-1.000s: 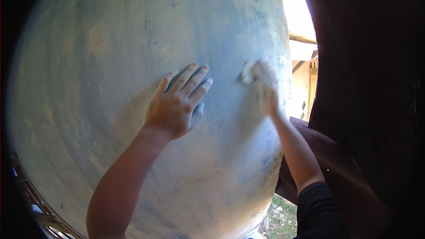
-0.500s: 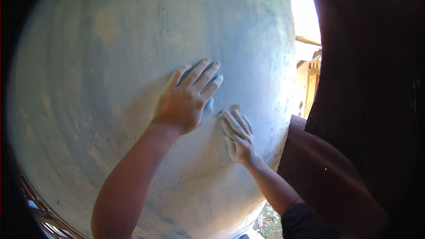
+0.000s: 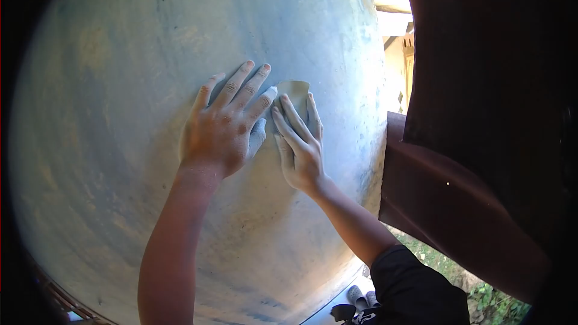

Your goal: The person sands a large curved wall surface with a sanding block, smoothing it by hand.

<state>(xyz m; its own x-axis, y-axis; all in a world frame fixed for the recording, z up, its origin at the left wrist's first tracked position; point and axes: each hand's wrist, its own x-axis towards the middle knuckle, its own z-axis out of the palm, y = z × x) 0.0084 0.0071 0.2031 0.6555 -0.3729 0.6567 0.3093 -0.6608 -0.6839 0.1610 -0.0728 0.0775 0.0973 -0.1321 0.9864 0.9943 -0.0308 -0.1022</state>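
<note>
A large rounded surface [image 3: 120,144], pale blue-grey with beige patches and streaks, fills most of the view. Flat against it at centre lies my left hand [image 3: 223,123], fingers spread, its fingertips coated in pale dust. Just right of it, my right hand [image 3: 301,144], also dusty, presses a thin greenish-beige sheet [image 3: 295,88] to the surface. The sheet's upper part shows above the fingers; the rest is hidden under them. The two hands are close, with the left thumb pointing toward the right hand.
Dark brown sheets [image 3: 445,198] stand along the right side. Behind them at the upper right is a bright building [image 3: 396,54]. Grey shoes [image 3: 356,296] show at the bottom, with green plants [image 3: 497,302] at the lower right.
The right hand has moved up with the sheet, and more of the sheet shows. The left hand appears further left and slightly higher. The view has shifted, bringing shoes and plants into sight.
</note>
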